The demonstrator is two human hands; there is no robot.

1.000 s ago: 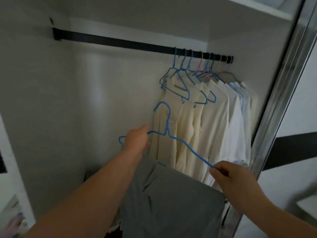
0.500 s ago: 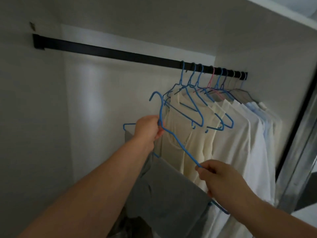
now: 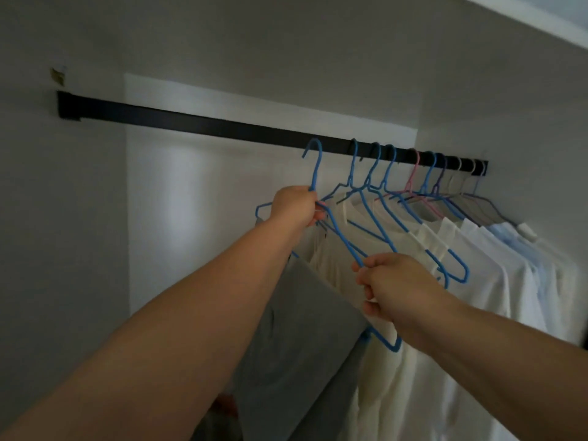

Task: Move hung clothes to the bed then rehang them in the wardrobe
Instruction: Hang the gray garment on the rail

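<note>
Grey cloth hangs on a blue hanger, held up with its hook just below the black rail. Its neck is gripped by the left hand, its arm pinched by the right hand. White shirts hang beside it.

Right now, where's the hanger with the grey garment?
Head view, centre: the blue hanger is held by left hand and right hand, its hook just below the black rail, left of the hung shirts.

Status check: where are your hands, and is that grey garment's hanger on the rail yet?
Left hand grips blue hanger at its neck; right hand pinches its arm. Grey garment hangs from it; hook at rail, not visibly over. Hung shirts crowd the right.
</note>
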